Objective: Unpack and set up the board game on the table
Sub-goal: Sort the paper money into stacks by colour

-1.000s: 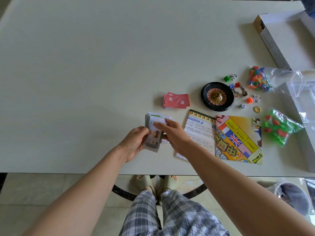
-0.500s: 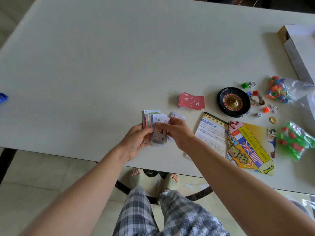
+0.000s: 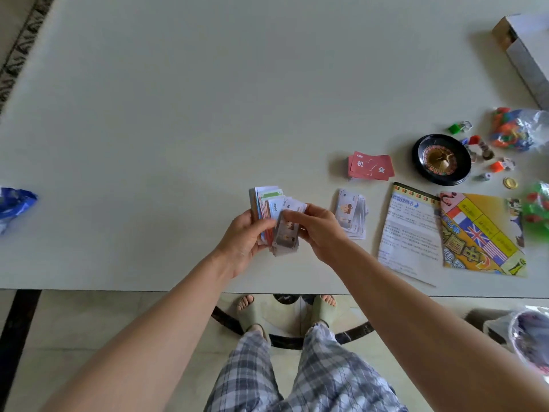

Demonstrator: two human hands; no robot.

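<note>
Left hand (image 3: 242, 243) grips fanned wad of play money (image 3: 269, 208) above near table (image 3: 178, 114) edge; right hand (image 3: 319, 230) pinches 1 grey note (image 3: 285, 237) off it. Likely sorting by denomination: 1 matching pile (image 3: 352, 215) lies just right.

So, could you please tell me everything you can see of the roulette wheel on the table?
The roulette wheel is small and round, with a broad black rim that looks like glossy plastic, a ring of red and dark pockets and a gold centre. It lies flat on the table, right of the red cards and beyond the rules sheet. Close by its right edge lie small coloured pieces; whether they touch it is unclear.
</note>
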